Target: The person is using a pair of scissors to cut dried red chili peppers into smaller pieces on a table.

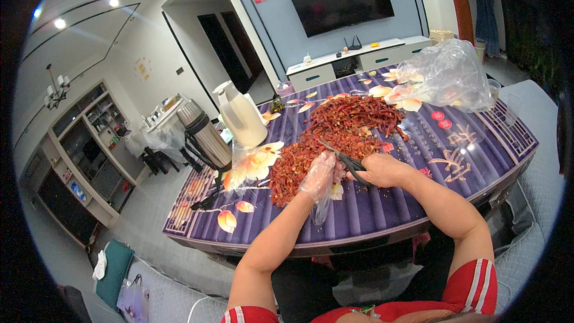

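My left hand wears a loose clear plastic glove and is at the near edge of the chili pile. Its fingers are bunched beside the scissors; whether they pinch a chili cannot be made out. Bare of any glove, my right hand grips black-handled scissors, their blades pointing up and left over the red pieces. Cut dried red chilies spread in front of and left of my hands. Behind them, longer dried red chilies form a heap that merges with the cut ones.
The table has a purple flower-printed cover. At its left stand a steel vacuum flask and a cream thermos jug. A large clear plastic bag lies at the back right, near plastic cups. A padded sofa borders the near left.
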A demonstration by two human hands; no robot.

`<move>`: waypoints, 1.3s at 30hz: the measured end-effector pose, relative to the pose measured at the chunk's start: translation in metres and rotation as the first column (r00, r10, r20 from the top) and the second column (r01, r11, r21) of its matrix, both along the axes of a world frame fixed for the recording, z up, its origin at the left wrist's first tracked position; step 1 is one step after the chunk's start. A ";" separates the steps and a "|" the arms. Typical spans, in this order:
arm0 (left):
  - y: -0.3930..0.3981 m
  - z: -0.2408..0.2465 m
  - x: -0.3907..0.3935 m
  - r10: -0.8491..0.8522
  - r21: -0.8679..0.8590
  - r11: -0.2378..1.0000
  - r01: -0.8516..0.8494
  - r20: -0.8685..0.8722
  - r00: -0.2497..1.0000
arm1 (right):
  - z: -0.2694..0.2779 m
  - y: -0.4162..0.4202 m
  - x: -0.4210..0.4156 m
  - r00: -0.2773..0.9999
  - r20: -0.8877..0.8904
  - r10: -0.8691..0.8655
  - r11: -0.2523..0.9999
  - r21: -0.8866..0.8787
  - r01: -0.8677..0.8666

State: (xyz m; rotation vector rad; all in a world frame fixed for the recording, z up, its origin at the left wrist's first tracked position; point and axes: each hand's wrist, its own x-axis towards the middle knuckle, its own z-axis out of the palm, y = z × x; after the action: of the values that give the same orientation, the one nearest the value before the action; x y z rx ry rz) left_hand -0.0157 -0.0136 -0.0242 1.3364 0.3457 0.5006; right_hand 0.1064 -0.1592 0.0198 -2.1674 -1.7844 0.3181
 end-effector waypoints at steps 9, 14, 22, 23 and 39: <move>0.003 -0.003 0.000 0.023 -0.062 0.998 -0.023 0.014 1.000 | 0.005 -0.001 0.000 0.999 -0.007 -0.039 0.999 0.029 0.039; 0.001 0.007 0.001 0.072 -0.081 0.994 -0.067 0.061 0.996 | 0.004 -0.002 0.009 0.990 -0.047 -0.135 0.983 0.118 0.139; 0.003 0.008 -0.001 0.064 -0.018 0.998 -0.063 0.036 0.997 | 0.010 -0.007 0.001 0.999 0.003 -0.054 0.997 0.058 0.053; 0.004 0.006 -0.001 0.067 -0.002 0.998 -0.067 0.032 0.997 | 0.012 -0.007 0.000 0.998 0.006 -0.054 0.998 0.041 0.054; 0.002 0.005 -0.003 0.003 -0.014 1.000 -0.004 -0.038 0.999 | 0.002 0.000 0.002 0.999 -0.011 -0.036 0.999 0.006 0.036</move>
State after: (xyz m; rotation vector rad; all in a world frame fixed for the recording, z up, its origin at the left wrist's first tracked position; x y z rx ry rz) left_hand -0.0184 -0.0114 -0.0191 1.3334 0.3816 0.4756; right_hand 0.1080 -0.1592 0.0215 -2.1866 -1.7357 0.3149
